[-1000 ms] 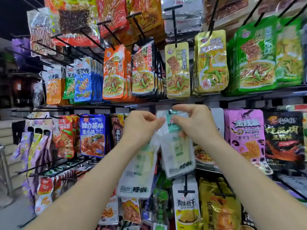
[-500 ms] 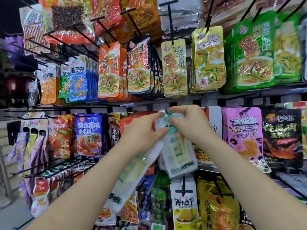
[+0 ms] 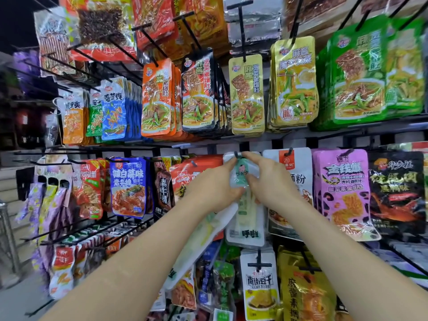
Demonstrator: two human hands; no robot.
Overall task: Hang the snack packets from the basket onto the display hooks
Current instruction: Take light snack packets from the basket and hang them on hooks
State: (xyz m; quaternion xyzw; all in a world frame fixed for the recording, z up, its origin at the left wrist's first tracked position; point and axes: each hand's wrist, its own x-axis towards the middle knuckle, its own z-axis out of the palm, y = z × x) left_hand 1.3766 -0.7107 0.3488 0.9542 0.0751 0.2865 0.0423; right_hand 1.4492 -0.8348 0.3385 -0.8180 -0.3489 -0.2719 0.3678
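One packet point(image 3: 245, 218) pinched by left hand point(image 3: 215, 188), right hand point(image 3: 271, 184); second packet point(image 3: 201, 242) in left.

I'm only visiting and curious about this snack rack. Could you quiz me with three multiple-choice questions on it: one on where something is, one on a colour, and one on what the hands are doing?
1. Where is the white packet?
A. Up among green packets
B. Below the yellow packet, left of the purple packet
C. On the floor

2. What colour hangs just left of the black packet beside that yellow one?
A. Orange
B. Blue
C. Purple

3. What are the left hand and right hand doing?
A. Hanging idle
B. Pinching the packet's top at a hook
C. Pressing flat on a shelf

Answers:
1 B: it sits under the yellow packet.
2 A: orange packets hang there.
3 B: both hands' fingers close on its top.
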